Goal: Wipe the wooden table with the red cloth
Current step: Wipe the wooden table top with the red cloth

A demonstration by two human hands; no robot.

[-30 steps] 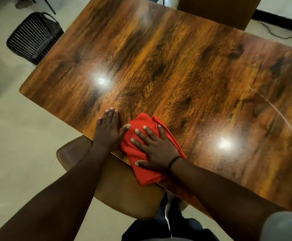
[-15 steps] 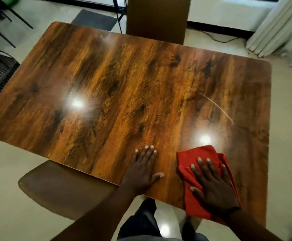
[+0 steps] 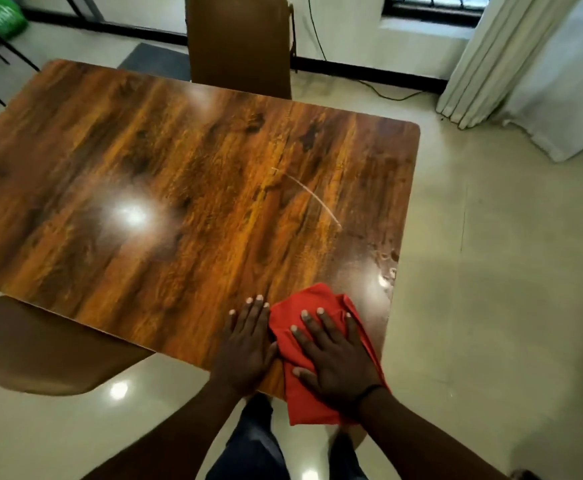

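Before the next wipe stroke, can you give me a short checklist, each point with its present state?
1. Right hand flat on the red cloth: ok.
2. Cloth lies fully on the wooden table: not ok, its near part hangs over the edge.
3. Left hand rests flat on the table beside the cloth: ok.
4. Path ahead free of objects: ok.
5. Smears near the right edge wiped: not ok.
6. Cloth damp: cannot tell.

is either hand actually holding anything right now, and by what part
Nothing is gripped. The right hand presses flat on the middle of the red cloth; the left hand lies flat on the wooden table.
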